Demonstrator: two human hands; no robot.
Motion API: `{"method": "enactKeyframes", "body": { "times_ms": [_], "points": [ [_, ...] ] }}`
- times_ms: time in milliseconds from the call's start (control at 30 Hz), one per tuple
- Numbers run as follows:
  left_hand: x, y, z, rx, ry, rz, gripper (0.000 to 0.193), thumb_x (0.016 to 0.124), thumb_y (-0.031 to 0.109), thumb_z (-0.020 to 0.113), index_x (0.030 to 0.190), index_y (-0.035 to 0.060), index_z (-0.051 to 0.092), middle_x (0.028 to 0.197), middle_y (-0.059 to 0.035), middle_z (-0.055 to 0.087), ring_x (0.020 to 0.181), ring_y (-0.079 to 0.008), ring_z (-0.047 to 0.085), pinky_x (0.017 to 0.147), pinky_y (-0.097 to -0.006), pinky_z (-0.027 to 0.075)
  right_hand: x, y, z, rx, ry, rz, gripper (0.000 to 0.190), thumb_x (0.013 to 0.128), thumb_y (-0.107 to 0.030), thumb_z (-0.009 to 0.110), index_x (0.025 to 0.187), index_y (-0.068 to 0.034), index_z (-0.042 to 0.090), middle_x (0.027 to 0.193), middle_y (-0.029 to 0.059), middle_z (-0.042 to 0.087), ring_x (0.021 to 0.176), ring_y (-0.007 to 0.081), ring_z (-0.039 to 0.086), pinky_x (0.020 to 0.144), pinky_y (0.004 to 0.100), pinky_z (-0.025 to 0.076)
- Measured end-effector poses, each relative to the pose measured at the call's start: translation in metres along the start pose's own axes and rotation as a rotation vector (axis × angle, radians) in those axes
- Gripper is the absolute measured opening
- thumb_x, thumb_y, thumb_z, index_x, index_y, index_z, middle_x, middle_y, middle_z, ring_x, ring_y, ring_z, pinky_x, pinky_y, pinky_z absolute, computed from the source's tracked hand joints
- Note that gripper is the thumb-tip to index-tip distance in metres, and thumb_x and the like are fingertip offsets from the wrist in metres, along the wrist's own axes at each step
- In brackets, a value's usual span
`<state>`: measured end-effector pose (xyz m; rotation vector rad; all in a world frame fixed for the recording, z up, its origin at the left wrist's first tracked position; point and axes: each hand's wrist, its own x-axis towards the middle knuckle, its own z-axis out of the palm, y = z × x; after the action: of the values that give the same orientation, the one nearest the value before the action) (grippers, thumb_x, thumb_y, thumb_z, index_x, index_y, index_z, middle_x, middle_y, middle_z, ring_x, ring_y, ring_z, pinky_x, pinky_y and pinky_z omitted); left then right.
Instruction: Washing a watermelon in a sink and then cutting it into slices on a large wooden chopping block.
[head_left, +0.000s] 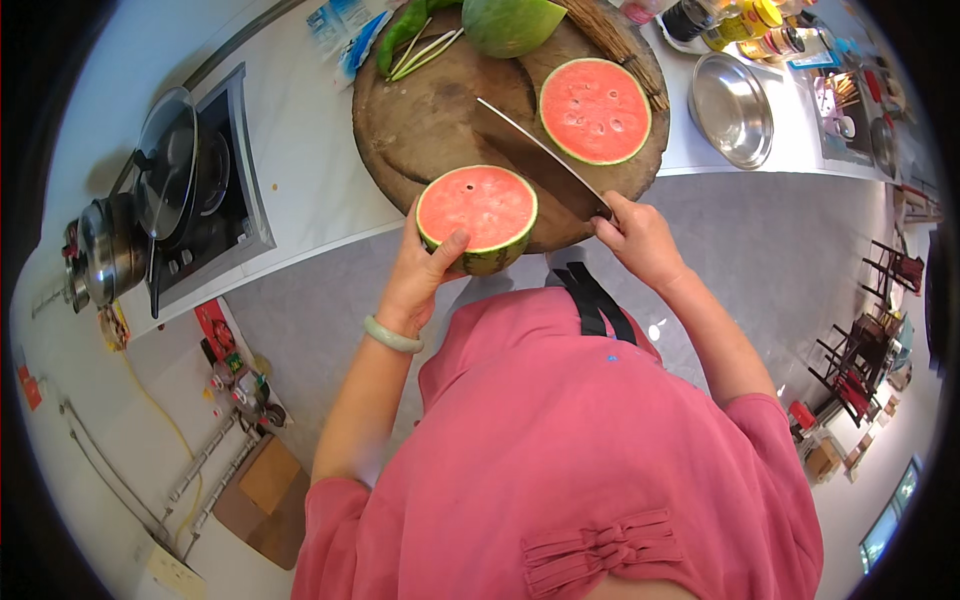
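Observation:
My left hand (426, 274) grips a cut piece of watermelon (480, 208) at the near left edge of a round wooden chopping block (427, 120), its red face up and the thumb on the flesh. In my right hand (637, 234) is the handle of a broad cleaver (544, 161); its blade points up and left over the block, between the held piece and another one. That second watermelon piece (595, 111) lies red face up at the block's right. A green-skinned melon piece (510, 26) rests at the far edge, its cut face hidden.
Green peppers (405, 34) and pale stalks (427, 54) lie at the block's far left, a bundle of brown bristles (615, 41) at its far right. Right of the block stands a steel bowl (731, 111) near bottles (742, 22). A lidded pan (166, 172) sits on the stove at left.

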<state>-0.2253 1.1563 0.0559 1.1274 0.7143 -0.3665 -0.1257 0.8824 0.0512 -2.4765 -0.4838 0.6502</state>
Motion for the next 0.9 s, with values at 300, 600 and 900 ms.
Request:
{"method": "enactKeyframes", "body": {
  "times_ms": [300, 600, 900],
  "points": [
    [0.008, -0.032, -0.015, -0.285, -0.004, 0.008, 0.078, 0.077, 0.022, 0.081, 0.141, 0.0161, 0.037, 0.132, -0.0073, 0.052, 0.119, -0.025, 0.053, 0.082, -0.0443, 0.054, -0.017, -0.007, 0.01, 0.121, 0.019, 0.046, 0.023, 0.083, -0.021, 0.065, 0.087, 0.0, 0.054, 0.065, 0.0207, 0.059, 0.066, 0.0433, 0.06, 0.061, 0.0498, 0.046],
    [0.064, 0.014, -0.018, -0.298, 0.187, 0.255, 0.083, 0.073, 0.007, 0.082, 0.141, 0.0142, 0.035, 0.134, -0.0082, 0.049, 0.122, -0.0226, 0.051, 0.086, -0.041, 0.054, 0.01, -0.043, 0.004, 0.152, 0.029, 0.083, 0.024, 0.085, -0.019, 0.064, 0.092, 0.002, 0.055, 0.067, 0.0232, 0.059, 0.067, 0.0432, 0.061, 0.062, 0.0496, 0.046],
    [0.107, 0.063, -0.062, 0.056, 0.189, 0.709, 0.107, 0.063, 0.011, 0.09, 0.148, 0.0029, 0.026, 0.139, -0.0127, 0.045, 0.129, -0.0245, 0.046, 0.108, -0.0374, 0.042, 0.037, -0.051, 0.008, 0.182, 0.099, 0.021, 0.024, 0.085, -0.018, 0.063, 0.094, 0.003, 0.056, 0.066, 0.0228, 0.059, 0.067, 0.0423, 0.061, 0.063, 0.0493, 0.046]
  ]
}}
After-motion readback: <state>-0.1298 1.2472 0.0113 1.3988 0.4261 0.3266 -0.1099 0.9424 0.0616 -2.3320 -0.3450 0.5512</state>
